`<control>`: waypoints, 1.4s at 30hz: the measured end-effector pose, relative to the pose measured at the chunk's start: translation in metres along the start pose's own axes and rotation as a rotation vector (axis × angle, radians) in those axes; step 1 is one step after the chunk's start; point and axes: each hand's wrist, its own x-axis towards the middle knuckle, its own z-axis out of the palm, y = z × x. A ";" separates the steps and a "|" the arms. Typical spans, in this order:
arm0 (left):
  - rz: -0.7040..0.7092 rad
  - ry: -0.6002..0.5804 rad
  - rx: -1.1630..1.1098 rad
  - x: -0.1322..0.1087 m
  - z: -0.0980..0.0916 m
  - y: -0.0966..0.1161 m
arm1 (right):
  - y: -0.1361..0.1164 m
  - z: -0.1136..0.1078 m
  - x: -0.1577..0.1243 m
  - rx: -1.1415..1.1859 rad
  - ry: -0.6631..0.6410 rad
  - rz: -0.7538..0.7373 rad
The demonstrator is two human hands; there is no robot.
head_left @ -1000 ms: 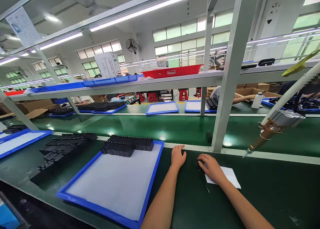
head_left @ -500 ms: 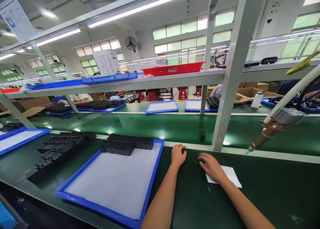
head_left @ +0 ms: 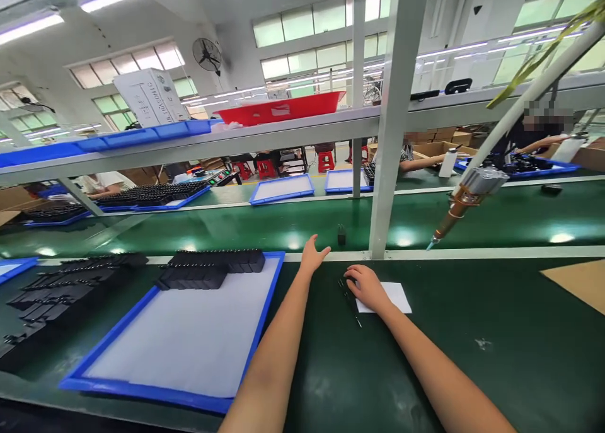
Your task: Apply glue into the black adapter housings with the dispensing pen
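My left hand [head_left: 312, 256] is lifted near the bench's far edge, fingers apart, reaching toward a small black part [head_left: 341, 234] that stands on the green conveyor belt [head_left: 265, 225]. It holds nothing. My right hand [head_left: 366, 287] rests palm down on the dark green bench, fingers spread, over the edge of a white paper slip [head_left: 392, 296]. A few thin black pins [head_left: 348, 299] lie just left of that hand. A blue-rimmed tray [head_left: 184, 332] with a white liner sits to my left, black parts [head_left: 210, 268] stacked at its far end.
A grey upright post [head_left: 390, 143] stands just behind my hands. A hanging powered screwdriver [head_left: 466, 200] dangles to the right. More black parts [head_left: 61, 291] lie at the left, cardboard [head_left: 576, 278] at the right. Other people work across the belt.
My left hand has lifted off the bench and moved forward toward the belt. The black part on the belt has drifted left. My head has turned, shifting the view.
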 end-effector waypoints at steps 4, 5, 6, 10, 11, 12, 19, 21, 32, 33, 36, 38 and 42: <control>0.049 -0.090 -0.006 0.039 0.016 0.015 | -0.002 0.000 0.000 0.001 0.015 -0.001; 0.051 -0.103 -0.004 0.047 0.020 0.018 | -0.003 0.000 0.000 -0.001 0.020 0.001; 0.048 -0.110 0.000 0.053 0.024 0.020 | -0.004 0.000 0.000 -0.004 0.024 0.003; -0.007 -0.093 0.017 0.063 0.033 0.022 | -0.007 -0.001 0.001 -0.014 0.032 0.008; -0.016 -0.081 0.018 0.061 0.033 0.022 | -0.008 -0.002 0.000 -0.015 0.033 0.008; -0.021 -0.067 0.017 0.058 0.032 0.022 | -0.008 -0.002 0.000 -0.015 0.033 0.009; 0.004 -0.041 -0.020 -0.005 -0.003 0.013 | -0.008 -0.005 0.000 0.001 0.018 0.011; 0.014 -0.089 -0.027 -0.030 -0.016 0.004 | -0.007 -0.005 -0.001 0.006 0.007 0.008; 0.188 -0.145 -0.140 -0.088 -0.041 -0.007 | -0.002 0.000 -0.008 -0.017 -0.039 -0.010; 0.200 -0.108 -0.129 -0.088 -0.039 -0.004 | -0.001 0.000 -0.008 -0.024 -0.042 -0.011; 0.211 -0.062 -0.108 -0.090 -0.035 0.002 | 0.001 0.000 -0.007 -0.047 -0.043 -0.021; 0.216 -0.072 -0.112 -0.090 -0.034 0.004 | 0.000 -0.001 -0.007 -0.062 -0.035 -0.039; 0.258 -0.135 -0.108 -0.091 -0.035 0.005 | -0.001 -0.002 -0.007 -0.059 -0.035 -0.049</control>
